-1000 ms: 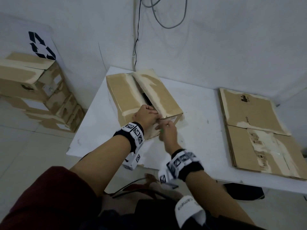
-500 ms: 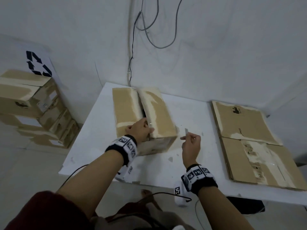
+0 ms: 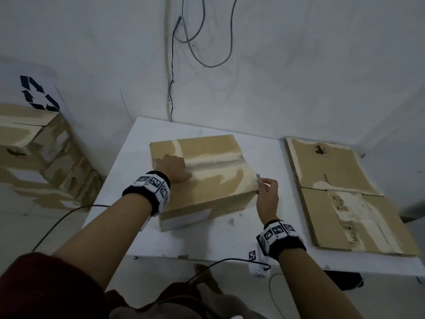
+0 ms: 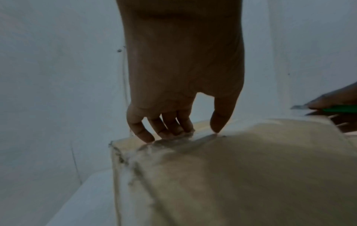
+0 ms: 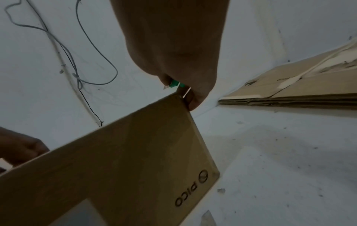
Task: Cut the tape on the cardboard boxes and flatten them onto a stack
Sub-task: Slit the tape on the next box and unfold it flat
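1. The right hand [image 3: 268,196] is curled round a small cutter [image 3: 258,177]. Its green handle and short grey blade poke out between the fingers in the right wrist view [image 5: 174,84]. The fingertips [image 5: 192,105] touch the box's right-hand near top corner.

2. The cardboard box [image 3: 204,178] lies to the left of that hand, on the white table [image 3: 207,240]. Its long axis runs left to right across the person, and the taped seam [image 3: 216,161] runs the same way along the middle of the top face.

3. The seam's right end meets the box's right edge just beyond the blade, on the far side of it. I judge the cut turns on this: the blade enters at that edge and travels left along the seam, towards the other hand.

4. The right hand is the nearer one to that entry point. The right forearm comes up from the table's near edge, wrist bent slightly in towards the box.

5. The left hand [image 3: 173,168] holds nothing. It presses down on the box's left end, fingertips [image 4: 142,135] on the tape, thumb apart from them. It sits on the seam line, so the blade's path ends at those fingers.

6. Right of the box, well apart, lies the stack of flattened boxes [image 3: 345,196] on the same table.

7. Left of the box, off the table, more cardboard boxes [image 3: 34,148] stand against the wall.
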The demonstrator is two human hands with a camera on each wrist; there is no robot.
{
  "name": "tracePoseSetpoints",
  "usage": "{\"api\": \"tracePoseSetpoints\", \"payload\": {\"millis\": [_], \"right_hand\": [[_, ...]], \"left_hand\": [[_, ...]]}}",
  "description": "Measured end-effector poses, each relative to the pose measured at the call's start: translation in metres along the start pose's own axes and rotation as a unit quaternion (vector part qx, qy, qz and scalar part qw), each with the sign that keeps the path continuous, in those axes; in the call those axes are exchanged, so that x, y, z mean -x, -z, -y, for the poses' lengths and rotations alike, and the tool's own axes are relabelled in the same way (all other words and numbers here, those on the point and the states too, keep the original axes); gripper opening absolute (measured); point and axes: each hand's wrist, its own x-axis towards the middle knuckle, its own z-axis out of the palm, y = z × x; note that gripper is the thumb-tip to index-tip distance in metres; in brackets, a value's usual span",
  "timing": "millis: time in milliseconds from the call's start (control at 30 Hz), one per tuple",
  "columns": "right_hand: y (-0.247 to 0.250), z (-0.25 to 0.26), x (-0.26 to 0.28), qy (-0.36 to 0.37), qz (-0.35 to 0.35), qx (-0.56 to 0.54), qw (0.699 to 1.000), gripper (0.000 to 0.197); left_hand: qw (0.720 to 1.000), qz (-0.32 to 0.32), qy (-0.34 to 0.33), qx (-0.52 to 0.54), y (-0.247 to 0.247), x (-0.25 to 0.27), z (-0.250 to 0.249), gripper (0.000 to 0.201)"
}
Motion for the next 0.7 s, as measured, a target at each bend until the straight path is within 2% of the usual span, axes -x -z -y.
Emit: {"api": "tracePoseSetpoints", "payload": {"millis": [100,267,333,400,467,533,633,700], "right_hand": [[0.005,-0.001,0.005,-0.028,0.029,-0.027,0.999,0.022],[0.007,-0.001,0.02,-0.012,0.153,0.012,0.988,0.014],[0.007,0.001,0.012,-0.005,0.158,0.025,0.987,0.014],[0.006,0.004,-0.003,0.043,0.141,0.082,0.986,0.01],[0.002,0.015,-0.019,0.11,0.147,0.139,0.973,0.004],[-0.006,0.03,-0.032,0.156,0.186,0.181,0.953,0.006],[-0.019,0.048,-0.045,0.173,0.261,0.232,0.921,0.014],[-0.027,0.056,-0.05,0.171,0.291,0.285,0.897,0.01]], "left_hand": [[0.997,0.0,-0.04,0.061,-0.007,-0.006,-0.023,0.06],[0.979,0.026,-0.12,0.162,-0.025,-0.007,-0.06,0.068],[0.981,0.02,-0.116,0.154,-0.033,-0.004,-0.064,0.076],[0.982,0.013,-0.11,0.15,-0.038,-0.004,-0.064,0.08],[0.982,0.005,-0.111,0.152,-0.04,-0.003,-0.064,0.081],[0.98,0.0,-0.112,0.162,-0.041,-0.002,-0.065,0.08],[0.979,-0.006,-0.113,0.172,-0.042,0.001,-0.065,0.079],[0.979,-0.011,-0.114,0.171,-0.042,0.002,-0.066,0.079]]}}
